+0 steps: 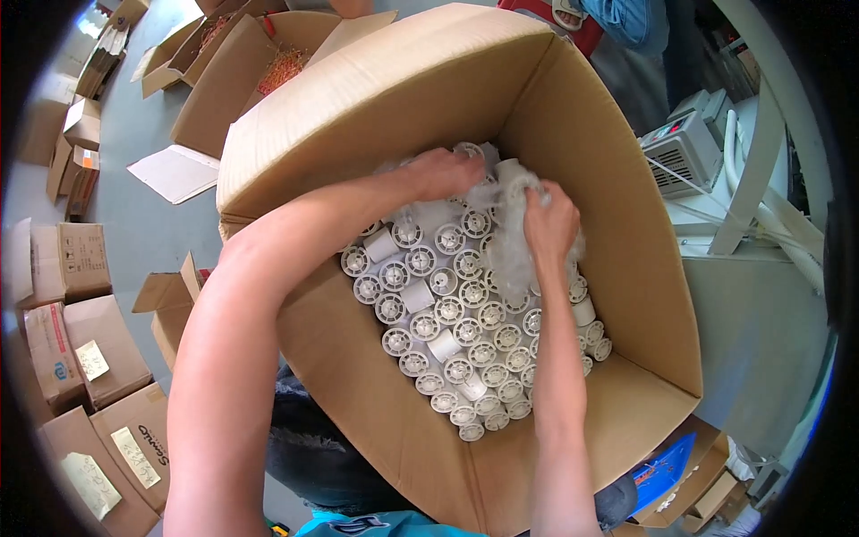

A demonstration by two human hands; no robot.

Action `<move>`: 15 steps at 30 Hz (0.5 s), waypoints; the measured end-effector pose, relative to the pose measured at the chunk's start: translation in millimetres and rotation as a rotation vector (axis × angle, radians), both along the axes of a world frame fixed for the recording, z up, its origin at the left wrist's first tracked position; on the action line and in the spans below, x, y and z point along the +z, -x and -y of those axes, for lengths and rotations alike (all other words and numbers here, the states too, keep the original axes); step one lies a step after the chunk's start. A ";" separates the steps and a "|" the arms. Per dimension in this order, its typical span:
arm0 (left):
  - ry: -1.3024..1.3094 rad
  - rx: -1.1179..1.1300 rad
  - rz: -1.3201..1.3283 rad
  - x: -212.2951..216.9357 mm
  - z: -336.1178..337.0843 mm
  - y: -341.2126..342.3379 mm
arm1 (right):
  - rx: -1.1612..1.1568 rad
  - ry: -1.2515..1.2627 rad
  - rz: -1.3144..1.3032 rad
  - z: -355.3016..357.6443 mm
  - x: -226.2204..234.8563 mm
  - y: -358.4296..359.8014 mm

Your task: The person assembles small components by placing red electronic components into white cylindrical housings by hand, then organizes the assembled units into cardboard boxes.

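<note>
Both my arms reach into a large open cardboard box (599,161). Many white round plastic parts with spoked ends (449,311) cover its bottom in close rows; a few lie on their sides and show smooth cylinder walls. At the far side of the box, my left hand (445,173) is closed on a crumpled clear plastic bag (514,255). My right hand (551,221) pinches the same bag a little to the right, fingers closed. The film hangs between and below the hands, over some of the parts. Whether anything is inside the bag cannot be made out.
Smaller open boxes with thin orange-red pieces (282,70) stand at the far left. Closed cartons (107,345) line the left side. To the right are a grey machine unit (684,152) and white hoses; a blue bin (664,473) sits lower right. Another person's leg (631,22) shows at the top.
</note>
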State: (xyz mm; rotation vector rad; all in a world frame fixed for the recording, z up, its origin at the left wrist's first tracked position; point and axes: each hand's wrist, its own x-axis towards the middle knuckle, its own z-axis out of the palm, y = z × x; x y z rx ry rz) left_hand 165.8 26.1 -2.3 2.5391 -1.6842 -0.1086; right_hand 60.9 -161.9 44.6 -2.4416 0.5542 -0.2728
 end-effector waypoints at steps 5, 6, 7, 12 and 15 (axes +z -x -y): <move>-0.114 -0.408 0.197 8.3 3.5 7.1 | 0.030 0.103 -0.180 -18.7 -6.4 -83.3; -0.123 -0.452 0.198 10.7 3.8 8.2 | 0.070 0.166 -0.266 -20.6 -7.1 -88.4; -0.130 -0.497 0.200 13.2 5.1 9.6 | 0.063 0.163 -0.266 -17.9 -7.0 -87.0; 0.054 -0.022 0.110 32.6 9.1 7.3 | 0.122 0.147 -0.145 -7.6 17.9 -56.0; 0.190 0.079 0.097 58.0 14.9 -2.0 | 0.292 0.231 -0.165 15.3 50.5 -4.1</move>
